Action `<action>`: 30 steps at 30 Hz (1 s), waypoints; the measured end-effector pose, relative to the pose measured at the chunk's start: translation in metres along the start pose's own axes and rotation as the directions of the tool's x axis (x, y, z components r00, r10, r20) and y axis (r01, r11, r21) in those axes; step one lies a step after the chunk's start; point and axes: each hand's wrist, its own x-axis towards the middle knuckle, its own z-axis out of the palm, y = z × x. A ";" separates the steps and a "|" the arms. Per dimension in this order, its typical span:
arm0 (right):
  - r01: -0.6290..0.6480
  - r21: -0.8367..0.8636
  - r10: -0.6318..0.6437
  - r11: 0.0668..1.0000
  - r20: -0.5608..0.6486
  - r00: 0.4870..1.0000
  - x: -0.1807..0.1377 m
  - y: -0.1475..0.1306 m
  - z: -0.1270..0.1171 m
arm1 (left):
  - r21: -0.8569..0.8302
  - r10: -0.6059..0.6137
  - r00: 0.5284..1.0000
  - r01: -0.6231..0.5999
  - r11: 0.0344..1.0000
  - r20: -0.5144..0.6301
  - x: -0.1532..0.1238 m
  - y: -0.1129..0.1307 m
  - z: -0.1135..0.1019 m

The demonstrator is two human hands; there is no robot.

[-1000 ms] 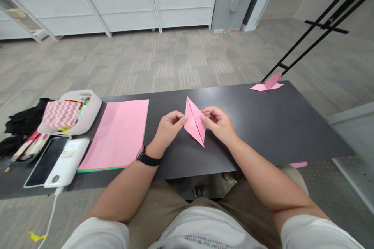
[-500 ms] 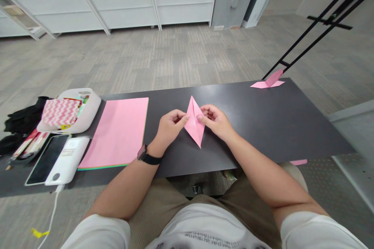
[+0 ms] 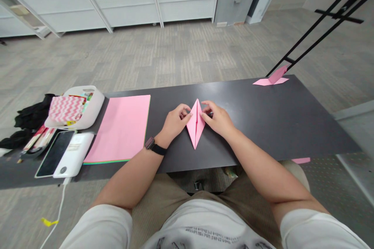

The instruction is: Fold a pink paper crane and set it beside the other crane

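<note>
A pink folded paper diamond (image 3: 193,130) is held in the middle, just above or against the dark table; I cannot tell which. A slit runs down its centre, and its long points face away from me and toward me. My left hand (image 3: 176,120) is at its left edge, thumb on the paper and fingers curled, pinching it. At the right edge, my right hand (image 3: 218,118) has its thumb on the paper, with the index finger bent near the upper side. The undersides of the paper and some fingertips are hidden.
A stack of coloured paper (image 3: 122,124), pink on top, lies left on the dark table (image 3: 277,124). Beyond it are a white basket (image 3: 96,113), a phone (image 3: 55,153) and a corded white power bank (image 3: 74,155). A folded pink paper piece (image 3: 271,81) sits at the far right corner.
The paper diamond has gone from tilted to nearly straight, and its centre slit now shows longer. Both hands remain at its sides; the right index finger has lifted slightly. The view has shifted a little.
</note>
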 end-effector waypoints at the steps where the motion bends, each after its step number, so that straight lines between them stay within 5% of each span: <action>1: 0.028 -0.030 -0.028 0.999 -0.001 1.000 0.000 0.001 -0.001 | 0.013 -0.002 1.000 0.002 1.000 0.007 0.000 0.000 0.000; 6: 0.134 -0.151 -0.127 0.979 0.054 0.990 0.001 0.003 -0.001 | 0.147 0.013 1.000 -0.017 0.989 0.029 -0.001 0.004 0.002; 11: 0.107 -0.205 -0.096 0.973 0.065 0.993 -0.001 0.005 -0.001 | 0.217 0.037 0.999 -0.041 0.975 0.022 -0.001 0.003 0.005; 17: -0.029 0.108 0.030 0.994 -0.008 1.000 -0.002 0.000 -0.001 | 0.067 0.039 0.995 -0.033 0.997 -0.096 -0.006 0.008 0.001; 21: 0.001 0.366 -0.009 0.931 0.020 1.000 -0.003 -0.012 -0.006 | -0.057 0.092 0.993 -0.097 0.994 -0.075 -0.009 0.020 -0.003; 26: 0.118 0.344 -0.130 0.932 0.012 0.991 -0.008 -0.030 -0.016 | -0.175 0.197 0.978 -0.205 0.963 -0.063 -0.014 0.033 -0.009; 30: 0.199 0.263 -0.215 0.944 0.033 0.976 -0.010 -0.037 -0.018 | -0.245 0.158 0.986 -0.165 0.955 -0.048 -0.017 0.038 -0.013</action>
